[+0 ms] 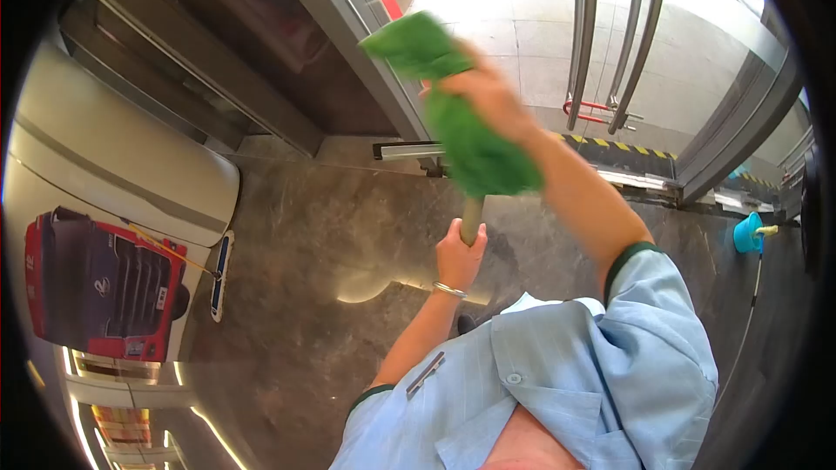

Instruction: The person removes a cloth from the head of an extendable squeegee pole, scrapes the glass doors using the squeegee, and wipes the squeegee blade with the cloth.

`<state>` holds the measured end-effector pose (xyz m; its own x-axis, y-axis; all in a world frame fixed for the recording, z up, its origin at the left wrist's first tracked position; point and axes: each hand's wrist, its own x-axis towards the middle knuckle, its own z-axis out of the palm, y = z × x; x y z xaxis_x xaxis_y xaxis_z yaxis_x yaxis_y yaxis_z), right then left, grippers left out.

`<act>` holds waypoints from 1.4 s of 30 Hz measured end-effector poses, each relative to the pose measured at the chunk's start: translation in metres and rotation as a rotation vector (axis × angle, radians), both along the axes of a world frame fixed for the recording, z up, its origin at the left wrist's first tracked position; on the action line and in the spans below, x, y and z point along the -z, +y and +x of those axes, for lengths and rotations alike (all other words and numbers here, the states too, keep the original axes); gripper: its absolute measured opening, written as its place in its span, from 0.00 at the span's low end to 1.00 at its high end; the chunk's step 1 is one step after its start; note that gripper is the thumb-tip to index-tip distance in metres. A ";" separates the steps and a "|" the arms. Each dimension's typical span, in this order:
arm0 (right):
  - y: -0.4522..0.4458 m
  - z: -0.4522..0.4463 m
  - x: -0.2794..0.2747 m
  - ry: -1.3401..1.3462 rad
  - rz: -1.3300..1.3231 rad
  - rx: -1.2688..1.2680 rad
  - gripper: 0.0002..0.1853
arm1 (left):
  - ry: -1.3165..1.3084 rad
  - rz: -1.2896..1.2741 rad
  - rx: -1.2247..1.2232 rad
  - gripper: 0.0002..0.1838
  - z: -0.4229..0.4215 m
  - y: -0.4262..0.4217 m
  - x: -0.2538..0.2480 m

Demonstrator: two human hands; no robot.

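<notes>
Clenched around a pale pole [472,222] with the left grip [461,257], just below the middle of the frame; grasping a green cloth [483,157] with the right grip [488,100], higher up. See the cloth at upper centre, with one flap sticking out past the fingers toward the upper left and the wider part down over the upper end of the pole (motion-blurred there, so cannot tell whether wrapped round or only draped).

For good handling, hold the pole firm and steady low down, and take the cloth in the full palm rather than in a pinch. Best to gather in the loose flap, to lessen the chance of snagging on the metal rail [409,151], just left of the cloth in the picture. Move in short, controlled strokes, and stay clear of the upright door handles [585,26] at upper right, with a red lock [594,111] near the lower ends. Note also the blue bucket [746,234] at far right and the flat mop [222,278] at left, beside a red and dark object [109,292].
</notes>
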<state>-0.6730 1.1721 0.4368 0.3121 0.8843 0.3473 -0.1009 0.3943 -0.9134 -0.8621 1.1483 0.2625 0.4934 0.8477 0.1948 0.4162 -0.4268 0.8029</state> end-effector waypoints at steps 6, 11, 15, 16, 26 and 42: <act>0.027 -0.067 0.011 -0.754 -0.136 -0.059 0.22 | 0.007 -0.038 -0.076 0.15 -0.010 -0.014 -0.001; 0.040 -0.057 0.011 -0.591 -0.293 -0.145 0.26 | -0.205 0.235 0.012 0.22 -0.021 -0.006 0.031; 0.038 -0.046 0.016 -0.555 -0.414 -0.141 0.27 | -0.105 0.012 0.000 0.22 -0.029 -0.011 0.016; 0.039 -0.042 0.020 -0.514 -0.460 -0.132 0.27 | -0.033 -0.099 -0.072 0.21 -0.030 -0.013 0.006; 0.017 0.043 0.098 -0.523 -0.709 -0.037 0.28 | -0.008 -0.055 -0.107 0.11 -0.050 0.003 -0.020; -0.078 -0.037 0.194 0.879 -0.415 -0.164 0.20 | -0.303 -0.541 0.375 0.40 0.001 0.020 -0.042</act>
<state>-0.7104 1.0940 0.2424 0.1731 0.9389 -0.2974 -0.8349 -0.0204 -0.5501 -0.8610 1.1686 0.3040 0.7607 0.6485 -0.0292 0.0450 -0.0078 0.9990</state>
